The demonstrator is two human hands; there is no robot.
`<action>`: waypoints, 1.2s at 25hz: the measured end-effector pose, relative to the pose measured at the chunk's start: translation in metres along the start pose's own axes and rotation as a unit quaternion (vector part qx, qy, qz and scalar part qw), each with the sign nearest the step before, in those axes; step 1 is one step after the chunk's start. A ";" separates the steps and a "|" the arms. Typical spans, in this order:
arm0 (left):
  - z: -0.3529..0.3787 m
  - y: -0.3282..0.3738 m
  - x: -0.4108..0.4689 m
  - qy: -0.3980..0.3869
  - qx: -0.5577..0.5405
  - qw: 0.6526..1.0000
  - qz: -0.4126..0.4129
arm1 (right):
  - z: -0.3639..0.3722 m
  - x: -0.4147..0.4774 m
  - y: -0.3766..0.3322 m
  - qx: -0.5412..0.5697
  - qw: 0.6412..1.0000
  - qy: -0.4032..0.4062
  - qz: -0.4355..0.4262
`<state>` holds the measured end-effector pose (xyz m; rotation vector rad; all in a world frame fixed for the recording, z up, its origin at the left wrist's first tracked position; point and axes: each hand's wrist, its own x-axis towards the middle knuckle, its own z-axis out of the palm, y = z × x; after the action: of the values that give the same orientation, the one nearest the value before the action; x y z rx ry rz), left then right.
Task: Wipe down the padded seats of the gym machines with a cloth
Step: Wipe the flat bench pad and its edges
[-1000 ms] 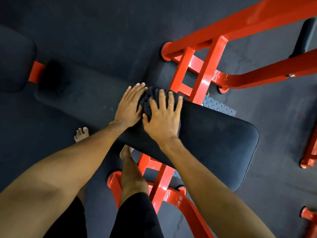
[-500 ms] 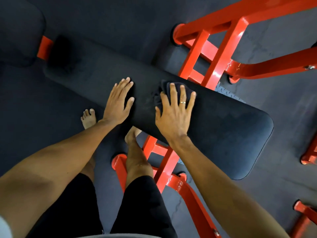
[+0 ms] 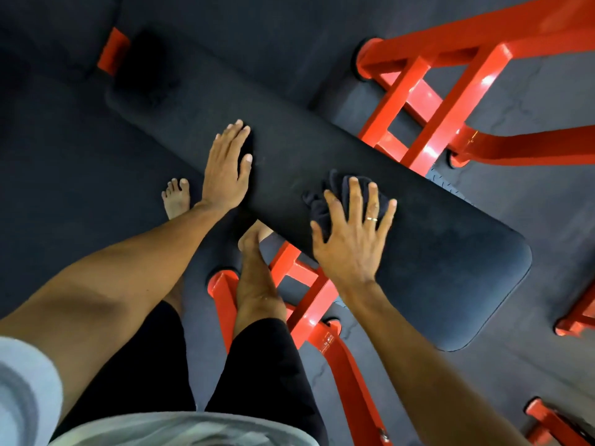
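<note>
The cloth (image 3: 338, 196) is a small dark, soft rag, bunched into crumpled folds. It lies on the padded surface (image 3: 450, 268) just right of centre in the view, towards the near edge of the pad. The right hand (image 3: 351, 243) presses down on it. Its fingers (image 3: 354, 194) are straight and spread wide, laid flat over the cloth and not curled round it, and folds of cloth show at the hand's 10 o'clock. A thin gold ring (image 3: 372, 219) sits on one finger.

The padded surface is a long black cushion with a matte, fine-grained cover and rounded corners. It runs from 10 o'clock to 4 o'clock across the view and widens towards the 4 o'clock end. Glossy red square-tube steel bars (image 3: 428, 101) stand at 2 o'clock of it, with more red frame under its near edge. The floor (image 3: 289, 33) is dark rubber matting.

The left hand (image 3: 225, 172) rests palm-down on the pad's near edge, at 9 o'clock of the cloth and well apart from it. Its fingers (image 3: 231, 136) are straight and close together and hold nothing.

A second ago both hands lay side by side on the cloth. Since then the right hand has slid the cloth towards the wide 4 o'clock end, and the left hand has come off it onto bare padding.
</note>
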<state>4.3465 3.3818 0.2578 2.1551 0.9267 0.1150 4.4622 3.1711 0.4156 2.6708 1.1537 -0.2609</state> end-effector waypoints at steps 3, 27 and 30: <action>0.003 -0.004 -0.001 -0.011 0.018 1.000 0.005 | 0.017 -0.008 -0.041 0.018 0.995 -0.018 -0.099; 0.006 -0.015 0.004 0.006 0.008 1.000 0.023 | 0.032 0.043 -0.083 0.051 0.977 -0.090 -0.184; 0.006 -0.016 0.005 0.009 0.008 1.000 0.026 | 0.036 0.084 -0.084 0.038 0.976 -0.081 -0.197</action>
<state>4.3427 3.3882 0.2418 2.1980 0.8840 0.1532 4.4548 3.2761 0.3489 2.4038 1.6374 -0.5865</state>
